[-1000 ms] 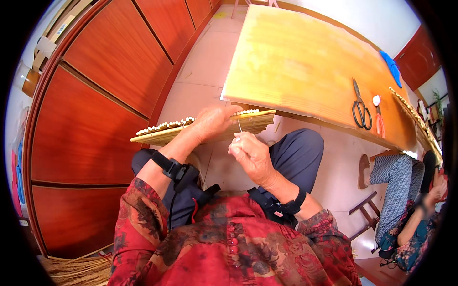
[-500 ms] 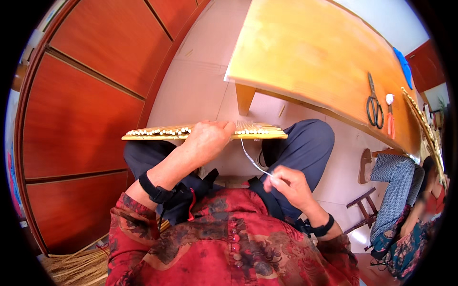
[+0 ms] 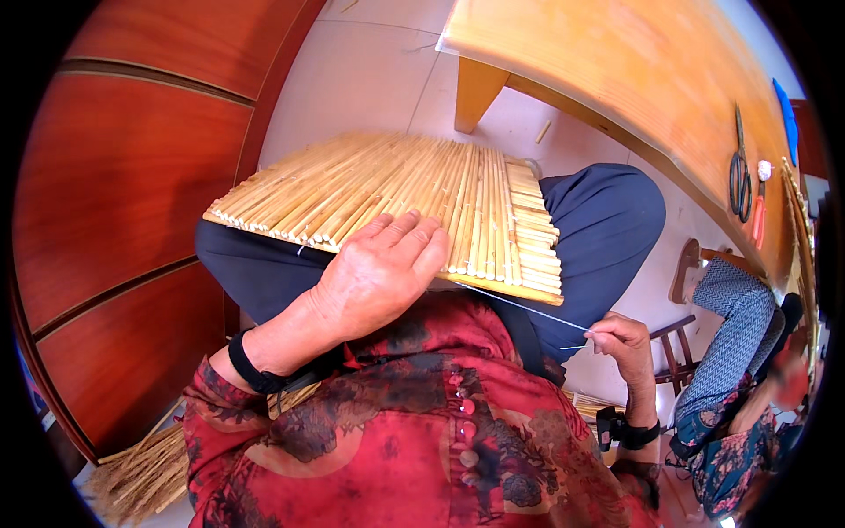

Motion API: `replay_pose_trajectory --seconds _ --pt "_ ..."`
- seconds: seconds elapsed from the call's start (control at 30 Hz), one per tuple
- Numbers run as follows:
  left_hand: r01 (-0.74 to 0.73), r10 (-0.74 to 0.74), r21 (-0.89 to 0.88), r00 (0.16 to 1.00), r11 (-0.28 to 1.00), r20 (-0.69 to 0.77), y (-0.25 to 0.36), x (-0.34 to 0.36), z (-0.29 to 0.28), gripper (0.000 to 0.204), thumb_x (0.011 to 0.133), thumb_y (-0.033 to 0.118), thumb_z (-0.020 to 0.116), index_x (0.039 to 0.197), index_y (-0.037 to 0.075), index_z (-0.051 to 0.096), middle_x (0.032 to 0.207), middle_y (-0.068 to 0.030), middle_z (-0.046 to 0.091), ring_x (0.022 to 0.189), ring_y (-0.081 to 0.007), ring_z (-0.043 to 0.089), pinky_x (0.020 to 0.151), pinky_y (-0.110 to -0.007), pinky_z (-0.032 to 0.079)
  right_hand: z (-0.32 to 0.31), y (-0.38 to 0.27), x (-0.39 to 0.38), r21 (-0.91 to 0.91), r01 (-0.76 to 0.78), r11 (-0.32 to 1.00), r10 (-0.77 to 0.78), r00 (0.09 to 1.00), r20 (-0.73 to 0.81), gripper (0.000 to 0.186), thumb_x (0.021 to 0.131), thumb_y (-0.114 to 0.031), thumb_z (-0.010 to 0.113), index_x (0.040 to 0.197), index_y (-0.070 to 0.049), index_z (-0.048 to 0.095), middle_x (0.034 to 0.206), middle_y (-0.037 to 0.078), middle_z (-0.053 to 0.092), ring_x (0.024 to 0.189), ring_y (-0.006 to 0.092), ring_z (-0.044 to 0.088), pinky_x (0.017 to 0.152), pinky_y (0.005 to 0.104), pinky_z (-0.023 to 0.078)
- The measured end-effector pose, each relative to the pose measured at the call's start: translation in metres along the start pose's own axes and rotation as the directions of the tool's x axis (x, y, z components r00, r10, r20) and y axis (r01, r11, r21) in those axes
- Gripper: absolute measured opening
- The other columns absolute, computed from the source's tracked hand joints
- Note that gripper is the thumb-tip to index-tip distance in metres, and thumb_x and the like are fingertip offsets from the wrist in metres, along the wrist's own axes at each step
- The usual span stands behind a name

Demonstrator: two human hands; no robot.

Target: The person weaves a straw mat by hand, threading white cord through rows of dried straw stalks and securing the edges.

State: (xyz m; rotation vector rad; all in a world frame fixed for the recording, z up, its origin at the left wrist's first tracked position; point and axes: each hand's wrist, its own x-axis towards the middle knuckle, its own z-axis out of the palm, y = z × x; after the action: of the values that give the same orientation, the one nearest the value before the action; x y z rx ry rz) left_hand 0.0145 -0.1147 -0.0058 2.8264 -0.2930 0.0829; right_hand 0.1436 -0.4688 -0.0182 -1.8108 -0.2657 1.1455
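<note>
A panel of pale straw-coloured stalks (image 3: 370, 189), laid side by side, rests tilted across my lap. Short crosswise pieces line its right side, and a thin strip runs along its near edge. My left hand (image 3: 383, 268) grips the near edge, its fingers across the top of the stalks and its thumb hidden. From under that edge a thin white cord (image 3: 528, 310) stretches to the right. Its end is pinched between the thumb and fingers of my right hand (image 3: 619, 336), out beside my right thigh; a short tail sticks out.
A wooden table (image 3: 598, 62) stands ahead right, bearing scissors (image 3: 740, 176) and a red-handled tool (image 3: 760, 207). Reddish cabinets (image 3: 141, 158) line the left. Loose stalks (image 3: 150, 462) lie low at left. At right sits another person (image 3: 735, 326) near a dark stool (image 3: 676, 352).
The panel has tipped so that its broad top face shows. My right hand has moved outward to the right, drawing the slack cord straight. My left hand stays on the near edge.
</note>
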Motion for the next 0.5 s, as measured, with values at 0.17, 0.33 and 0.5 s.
replay_pose_trajectory --seconds 0.17,0.33,0.5 --pt "0.051 -0.056 -0.107 0.997 0.993 -0.046 -0.005 0.006 -0.019 0.033 0.071 0.003 0.066 0.103 0.0 0.057 0.092 -0.0159 0.067 0.082 -0.0336 0.066 0.072 -0.039 0.054 -0.003 -0.025 0.002 -0.472 0.338 0.814 -0.433 0.895 -0.105 0.008 0.08 0.0 0.063 0.086 0.0 0.069 0.071 0.006 0.057 0.063 0.0118 0.055 0.058 0.0235 0.042" --pt "0.232 -0.249 -0.184 0.966 0.955 -0.075 -0.018 0.022 -0.062 0.03 0.077 0.011 0.073 0.102 0.004 0.058 0.084 -0.0177 0.065 0.08 -0.0362 0.064 0.067 -0.04 0.052 -0.032 -0.054 0.001 -0.543 0.386 0.746 -0.601 0.74 -0.3 0.011 0.08 0.005 0.061 0.09 0.001 0.064 0.072 0.006 0.056 0.063 0.0125 0.055 0.056 0.0234 0.042" --pt "0.427 -0.463 -0.316 0.885 0.847 -0.045 -0.016 0.044 -0.117 0.026 0.085 0.017 0.068 0.105 0.003 0.059 0.085 -0.02 0.064 0.075 -0.0374 0.061 0.068 -0.036 0.05 -0.057 -0.076 0.012 -0.32 0.593 0.739 -0.646 0.488 -0.587 0.007 0.09 0.0 0.057 0.094 0.002 0.063 0.075 0.003 0.054 0.063 0.0087 0.054 0.056 0.0193 0.044"
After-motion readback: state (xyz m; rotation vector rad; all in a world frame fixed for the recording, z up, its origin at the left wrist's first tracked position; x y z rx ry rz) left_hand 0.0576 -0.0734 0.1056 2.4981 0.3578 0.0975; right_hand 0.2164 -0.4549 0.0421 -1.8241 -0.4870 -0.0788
